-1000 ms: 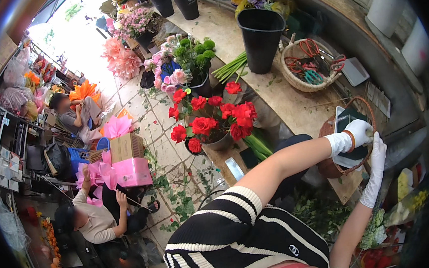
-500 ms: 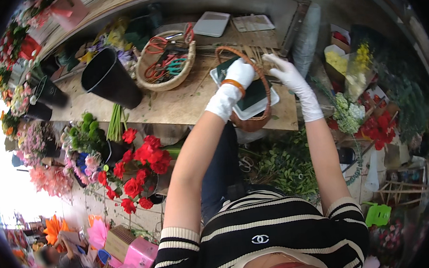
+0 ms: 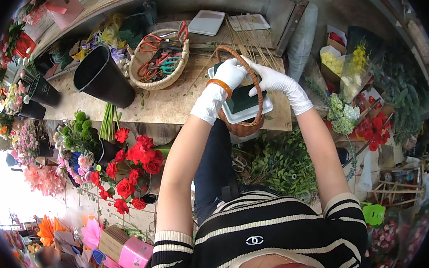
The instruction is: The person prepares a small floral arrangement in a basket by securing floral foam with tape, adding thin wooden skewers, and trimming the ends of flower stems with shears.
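Where the left hand (image 3: 230, 75) curls: over green foam (image 3: 244, 102), grasp hidden
Right hand (image 3: 275, 82): half open, at the handle (image 3: 260, 98)
Basket (image 3: 246, 128): one, near surface's (image 3: 173, 107) front-right corner
White tray (image 3: 245, 114): one

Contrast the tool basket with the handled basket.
The tool basket is pale; the handled basket is reddish brown. The tool basket holds cutting tools; the handled basket carries a white tray with a dark green block. The handled basket has a tall arched handle; the tool basket shows none. Both look woven.
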